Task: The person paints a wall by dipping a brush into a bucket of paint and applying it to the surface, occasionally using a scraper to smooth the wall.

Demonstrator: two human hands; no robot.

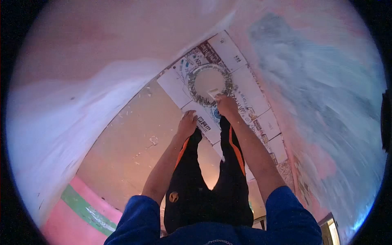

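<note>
My right hand (227,107) is closed around a small pale flat-bladed tool (213,94), which may be a scraper. Its blade is over the near part of a round container (231,83) with a rough, crusted rim. Smooth pinkish-beige paste or paint (207,79) fills the container. My left hand (188,123) rests by my left knee, above the edge of the cardboard, with its fingers loosely bent and apart. Nothing shows in it. The grip of the tool is hidden inside my right hand.
Flattened printed cardboard (261,98) lies under the container, along the wall's foot. The tan floor (134,134) has white specks and splashes. Walls with white and grey-blue smears (310,81) rise at both sides. A pink wall part with a green stripe (87,208) is at lower left.
</note>
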